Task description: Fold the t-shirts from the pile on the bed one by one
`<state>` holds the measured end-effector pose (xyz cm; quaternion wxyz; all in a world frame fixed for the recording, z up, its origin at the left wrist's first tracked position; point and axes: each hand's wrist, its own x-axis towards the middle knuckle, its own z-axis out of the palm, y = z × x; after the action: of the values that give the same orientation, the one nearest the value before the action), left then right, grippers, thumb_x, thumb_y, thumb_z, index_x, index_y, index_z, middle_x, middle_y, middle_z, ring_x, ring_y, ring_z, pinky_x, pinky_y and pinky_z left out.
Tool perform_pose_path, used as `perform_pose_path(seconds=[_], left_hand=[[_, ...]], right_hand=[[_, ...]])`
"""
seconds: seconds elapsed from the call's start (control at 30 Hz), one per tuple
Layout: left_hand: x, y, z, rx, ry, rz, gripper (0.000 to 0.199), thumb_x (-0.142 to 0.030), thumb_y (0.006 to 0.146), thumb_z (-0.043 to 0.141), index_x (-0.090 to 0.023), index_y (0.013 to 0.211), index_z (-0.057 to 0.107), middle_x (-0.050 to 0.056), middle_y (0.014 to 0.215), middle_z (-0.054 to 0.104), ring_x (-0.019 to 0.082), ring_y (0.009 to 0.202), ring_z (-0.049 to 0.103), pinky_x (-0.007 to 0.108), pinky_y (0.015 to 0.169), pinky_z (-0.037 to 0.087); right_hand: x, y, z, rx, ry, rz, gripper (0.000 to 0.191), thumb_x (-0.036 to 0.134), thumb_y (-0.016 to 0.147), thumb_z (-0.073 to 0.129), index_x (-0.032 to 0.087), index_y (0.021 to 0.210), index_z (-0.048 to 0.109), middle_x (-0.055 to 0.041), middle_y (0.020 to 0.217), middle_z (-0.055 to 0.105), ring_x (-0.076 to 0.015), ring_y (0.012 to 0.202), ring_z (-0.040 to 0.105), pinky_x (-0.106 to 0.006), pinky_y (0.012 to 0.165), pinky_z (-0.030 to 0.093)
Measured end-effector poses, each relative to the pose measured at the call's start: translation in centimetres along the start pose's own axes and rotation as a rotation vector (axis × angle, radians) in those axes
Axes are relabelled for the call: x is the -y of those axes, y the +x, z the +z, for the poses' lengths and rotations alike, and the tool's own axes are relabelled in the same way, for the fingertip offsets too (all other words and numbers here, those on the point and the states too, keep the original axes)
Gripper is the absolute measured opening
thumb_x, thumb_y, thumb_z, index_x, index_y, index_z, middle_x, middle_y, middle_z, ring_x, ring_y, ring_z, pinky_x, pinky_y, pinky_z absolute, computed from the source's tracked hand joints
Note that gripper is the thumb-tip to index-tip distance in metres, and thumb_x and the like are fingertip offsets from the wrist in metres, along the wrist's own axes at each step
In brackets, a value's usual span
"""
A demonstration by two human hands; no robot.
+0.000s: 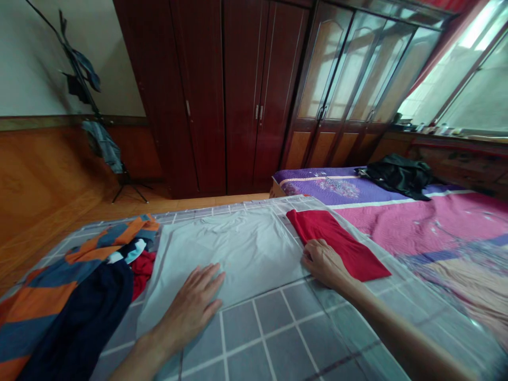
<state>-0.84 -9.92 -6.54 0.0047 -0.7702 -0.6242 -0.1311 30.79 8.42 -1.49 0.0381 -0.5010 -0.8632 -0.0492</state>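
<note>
A pale, whitish shirt (246,248) lies spread out on a grey checked cloth (257,333), with some wrinkles near its far edge. My left hand (198,291) rests flat on the shirt's near side, fingers stretched out. At the shirt's right edge my right hand (323,262) has its fingers curled down and closed on the fabric; the fingertips are partly hidden. Just beyond that hand lies a folded red garment (341,243), beside the shirt.
On the left is a pile with an orange-and-blue striped garment (51,291), dark navy cloth (87,312) and a red piece (143,270). A bed (381,211) with a black garment (397,174) stands right. Behind are dark red wardrobes (238,95) and a coat stand (85,84).
</note>
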Motion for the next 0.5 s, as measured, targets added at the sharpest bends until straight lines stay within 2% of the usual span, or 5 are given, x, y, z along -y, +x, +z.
perform_pose_path(seconds=[0.1,0.17,0.37,0.5], left_hand=[[2.4,-1.2,1.4,-0.147,-0.016,-0.071,0.042,-0.032,0.089,0.049,-0.023,0.130,0.052,0.009,0.140,0.047,0.027,0.127,0.045,0.050,0.107,0.034],[3.1,-1.3,1.9,-0.199,-0.049,-0.098,0.041,-0.032,0.089,0.049,-0.021,0.128,0.054,0.009,0.136,0.051,0.026,0.124,0.048,0.049,0.106,0.037],[2.3,-0.7,1.2,-0.220,-0.149,-0.147,0.039,-0.030,0.089,0.047,-0.020,0.126,0.056,0.008,0.132,0.054,0.025,0.122,0.050,0.048,0.106,0.038],[1.9,-0.7,0.4,-0.285,-0.286,-0.221,0.038,-0.028,0.088,0.047,-0.017,0.123,0.058,0.010,0.129,0.057,0.024,0.120,0.051,0.045,0.104,0.041]], right_hand=[[0.1,0.0,-0.1,0.019,-0.011,0.037,0.019,0.027,0.081,0.052,0.014,0.078,0.065,-0.0137,0.090,0.062,-0.0272,0.093,0.052,-0.033,0.075,0.035],[0.1,0.1,0.0,0.031,-0.006,0.052,0.019,0.028,0.080,0.055,0.013,0.076,0.065,-0.0155,0.093,0.061,-0.0289,0.097,0.051,-0.033,0.075,0.035],[0.9,0.7,-0.4,0.032,0.096,0.095,0.009,0.020,0.073,0.055,0.015,0.070,0.062,-0.0110,0.084,0.062,-0.0250,0.090,0.054,-0.030,0.070,0.036],[1.2,1.1,-0.8,0.049,0.271,0.191,0.014,0.026,0.076,0.049,0.016,0.072,0.059,-0.0055,0.070,0.061,-0.0192,0.068,0.058,-0.028,0.059,0.039]])
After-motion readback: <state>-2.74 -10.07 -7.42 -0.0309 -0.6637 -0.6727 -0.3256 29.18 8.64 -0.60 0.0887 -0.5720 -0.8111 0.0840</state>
